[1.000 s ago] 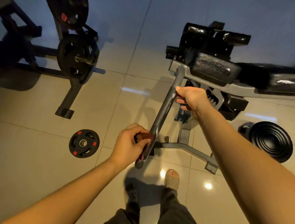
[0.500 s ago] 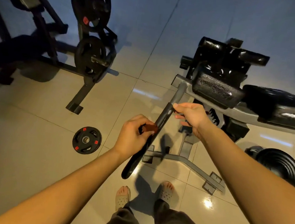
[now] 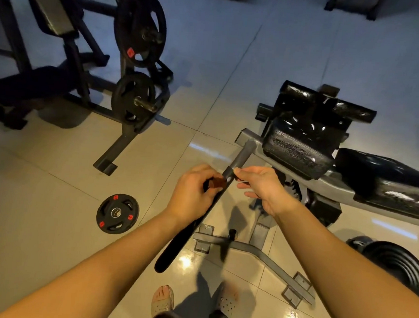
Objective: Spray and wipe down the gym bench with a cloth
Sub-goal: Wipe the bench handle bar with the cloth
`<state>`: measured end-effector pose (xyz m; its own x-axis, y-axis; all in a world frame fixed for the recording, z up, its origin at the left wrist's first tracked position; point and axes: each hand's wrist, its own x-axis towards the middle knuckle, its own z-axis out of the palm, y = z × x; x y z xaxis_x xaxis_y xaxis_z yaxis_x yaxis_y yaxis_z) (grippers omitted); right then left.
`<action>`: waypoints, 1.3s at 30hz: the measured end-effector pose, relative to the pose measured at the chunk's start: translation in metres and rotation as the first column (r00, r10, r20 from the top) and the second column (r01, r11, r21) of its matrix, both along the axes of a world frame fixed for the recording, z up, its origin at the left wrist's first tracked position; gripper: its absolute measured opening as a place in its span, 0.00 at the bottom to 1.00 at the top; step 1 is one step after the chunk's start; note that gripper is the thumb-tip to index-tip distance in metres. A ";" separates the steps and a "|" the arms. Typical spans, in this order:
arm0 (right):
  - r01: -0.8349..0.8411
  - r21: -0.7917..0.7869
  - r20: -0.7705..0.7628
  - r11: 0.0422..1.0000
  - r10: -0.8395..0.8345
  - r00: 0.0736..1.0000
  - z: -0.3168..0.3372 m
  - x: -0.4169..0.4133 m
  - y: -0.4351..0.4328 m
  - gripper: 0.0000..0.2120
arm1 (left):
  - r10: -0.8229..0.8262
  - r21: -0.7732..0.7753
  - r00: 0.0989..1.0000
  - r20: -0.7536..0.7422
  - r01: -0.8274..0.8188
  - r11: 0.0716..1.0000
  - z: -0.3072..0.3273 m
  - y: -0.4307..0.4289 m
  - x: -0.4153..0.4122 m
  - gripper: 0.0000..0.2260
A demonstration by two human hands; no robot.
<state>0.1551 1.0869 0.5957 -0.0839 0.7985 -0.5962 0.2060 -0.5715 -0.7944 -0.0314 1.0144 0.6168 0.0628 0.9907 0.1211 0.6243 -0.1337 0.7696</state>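
Note:
The gym bench [image 3: 302, 143] has shiny black pads on a grey frame and stands at the right. A long dark handle bar [image 3: 240, 156] runs from its frame down toward me. My left hand [image 3: 191, 195] grips the bar at its middle, fingers curled over a small brown cloth [image 3: 218, 182] pressed against it. My right hand [image 3: 259, 185] holds the bar just above, thumb on top and fingers below. No spray bottle is in view.
A small black weight plate [image 3: 117, 213] with red marks lies on the tiled floor at the left. A rack with large plates [image 3: 139, 28] stands behind it. Stacked black plates [image 3: 395, 264] sit at the right. The bench's grey foot [image 3: 256, 250] spreads near my sandalled feet [image 3: 163, 299].
My left hand with the cloth has slid up the bar, close to my right hand. The view has tilted up, so more of the rack shows.

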 end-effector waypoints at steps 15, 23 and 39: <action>-0.066 -0.020 -0.024 0.998 0.065 0.998 0.008 0.000 0.004 0.15 | -0.104 0.077 0.972 -0.209 0.122 0.990 0.005 0.011 0.008 0.09; -0.034 -0.037 -0.032 0.999 0.033 0.999 0.010 -0.005 0.004 0.15 | -0.139 -0.027 0.956 -0.258 0.137 0.990 -0.013 -0.059 -0.040 0.14; -0.046 -0.009 0.047 0.999 0.047 0.998 0.015 -0.009 0.007 0.16 | 0.018 -0.183 0.997 -0.073 -0.031 0.983 -0.016 -0.065 -0.052 0.12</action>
<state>0.1463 1.0937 0.6104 -0.0925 0.7894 -0.6069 0.2695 -0.5669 -0.7785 -0.0836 0.9492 0.6005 0.0402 0.9970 -0.0668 0.6791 0.0217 0.7337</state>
